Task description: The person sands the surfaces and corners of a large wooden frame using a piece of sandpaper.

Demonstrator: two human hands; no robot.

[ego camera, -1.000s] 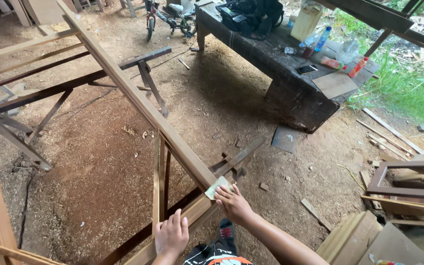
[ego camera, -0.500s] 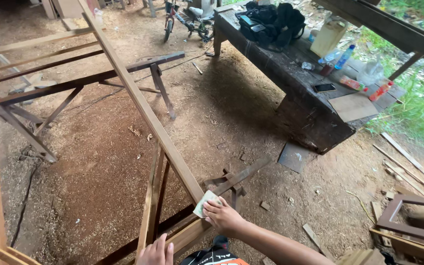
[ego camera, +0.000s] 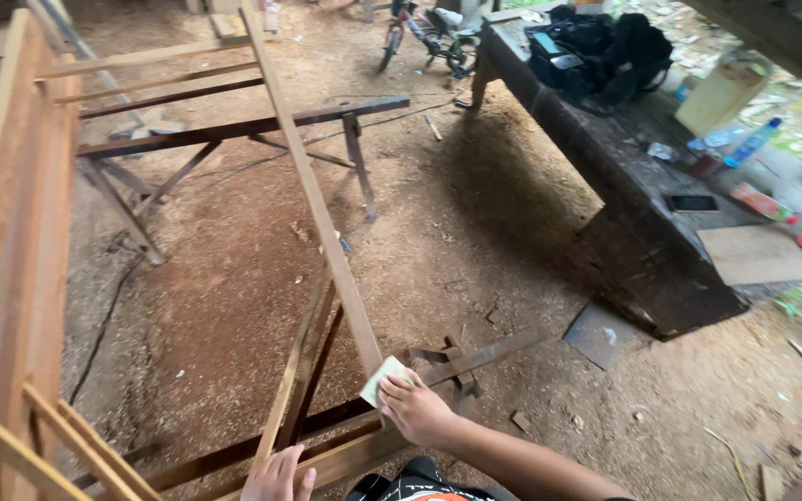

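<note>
Sandpaper (ego camera: 382, 378), a small pale folded piece, lies pressed against the near end of a long wooden slat (ego camera: 313, 199) under the fingers of the right hand (ego camera: 417, 408), which clamps it flat to the wood. Just left of that slat's near end, the left hand (ego camera: 278, 476) rests with fingers spread on a lower rail. Beyond the slat, a dark metal sawhorse (ego camera: 243, 127) supports it; right of the slat stands a cluttered workbench (ego camera: 624, 199).
</note>
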